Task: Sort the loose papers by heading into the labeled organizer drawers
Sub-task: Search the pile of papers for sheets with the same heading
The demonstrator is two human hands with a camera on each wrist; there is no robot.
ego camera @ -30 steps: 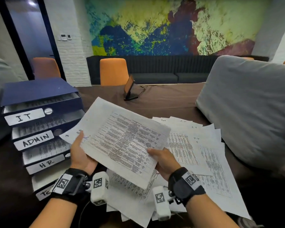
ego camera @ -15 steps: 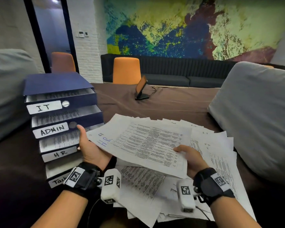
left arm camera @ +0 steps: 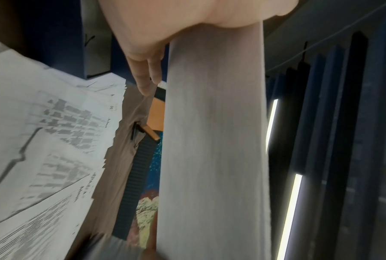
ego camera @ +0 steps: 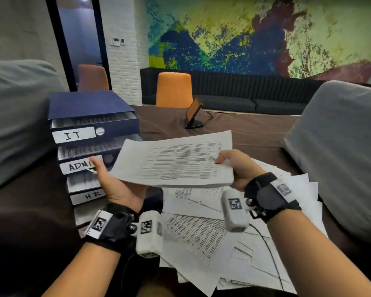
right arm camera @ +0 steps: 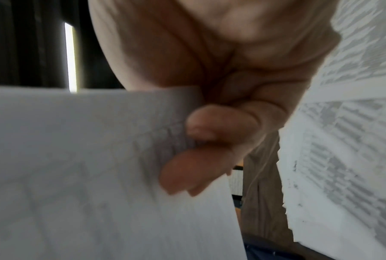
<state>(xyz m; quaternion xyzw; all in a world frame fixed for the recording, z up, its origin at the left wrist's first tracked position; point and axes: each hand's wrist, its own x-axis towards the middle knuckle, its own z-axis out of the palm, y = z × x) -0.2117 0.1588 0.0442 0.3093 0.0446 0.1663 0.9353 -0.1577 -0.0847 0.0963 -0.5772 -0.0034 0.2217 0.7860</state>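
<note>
I hold one printed sheet point(ego camera: 176, 161) nearly flat above the table, its left end close to the blue organizer point(ego camera: 90, 125). My left hand point(ego camera: 114, 181) grips the sheet's left edge, thumb on top, right beside the ADMIN label point(ego camera: 79, 167). My right hand point(ego camera: 234, 166) pinches the sheet's right edge; in the right wrist view its fingers point(right arm camera: 198, 165) curl under the paper point(right arm camera: 87, 176). The drawers read IT point(ego camera: 73, 135), ADMIN and HR point(ego camera: 92, 196); a lower label is hidden. A heap of loose papers point(ego camera: 212, 232) lies under my hands.
Grey cushions stand at the left point(ego camera: 15, 116) and right point(ego camera: 338, 151). A small device on a stand point(ego camera: 194, 115) sits mid-table on the brown cloth point(ego camera: 244, 129). Orange chairs point(ego camera: 172, 88) and a dark sofa point(ego camera: 255, 93) line the far wall.
The sheet has tipped from facing me to nearly flat and moved left and up toward the organizer; both hands kept their hold. My view has shifted left.
</note>
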